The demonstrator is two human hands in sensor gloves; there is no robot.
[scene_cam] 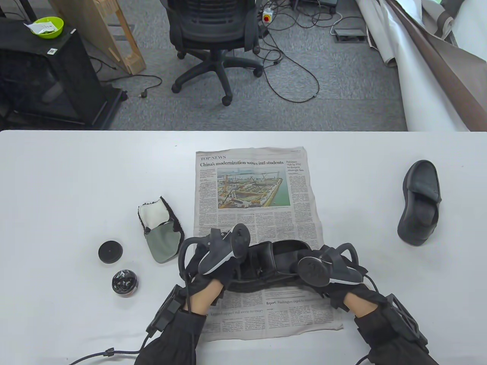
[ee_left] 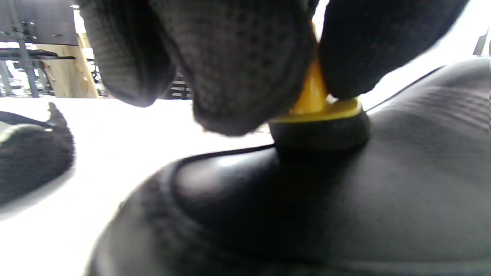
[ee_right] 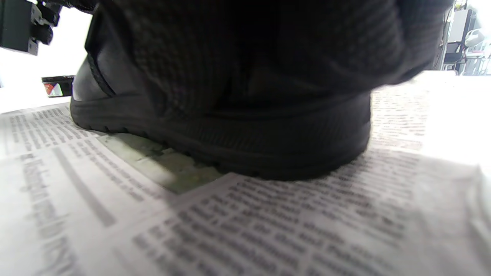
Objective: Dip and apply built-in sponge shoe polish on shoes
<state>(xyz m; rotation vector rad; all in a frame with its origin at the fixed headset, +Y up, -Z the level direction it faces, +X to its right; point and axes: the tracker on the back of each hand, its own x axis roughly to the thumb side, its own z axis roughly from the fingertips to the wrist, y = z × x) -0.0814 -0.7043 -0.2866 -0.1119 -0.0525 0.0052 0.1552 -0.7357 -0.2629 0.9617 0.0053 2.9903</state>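
We see a black shoe (scene_cam: 274, 262) lying on the newspaper (scene_cam: 262, 213) near the tabletop's (scene_cam: 76, 182) front edge, its long axis running left-right across the table view. Which end is the toe we can't tell from above, since both hands cover the ends. In the left wrist view the rounded, glossy upper fills the lower frame.

Left hand (scene_cam: 213, 266) sits over the shoe's left end. Its grip is pinched together on the yellow handle of the sponge applicator (ee_left: 318, 119), w/ fingertips (ee_left: 245, 76) on either side of the handle; the dark sponge pad under the yellow disc presses on the shoe's upper.

Right hand (scene_cam: 335, 281) is on the shoe's right end. In the right wrist view the gloved fingers (ee_right: 238, 61) drape over the shoe's side above the sole, which rests flat on the newsprint. Grip looks wrapped on the shoe, holding it (thumb side hidden, so how tight we can't tell).

Second black shoe (scene_cam: 420, 201) lies well apart on the bare tabletop at right, long axis roughly front-to-back, slightly tilted, opening up.

Left of the newspaper: a polishing mitt (scene_cam: 161, 228) w/ white fleece and grey backing, just beside the paper's edge. Further left, the round black lid (scene_cam: 110, 251) and, near it toward the front, the open polish tin (scene_cam: 124, 282), dark polish showing inside. Both well apart from the shoe.

Beyond the tabletop: an office chair (scene_cam: 213, 34) and loose cables on grey carpet.
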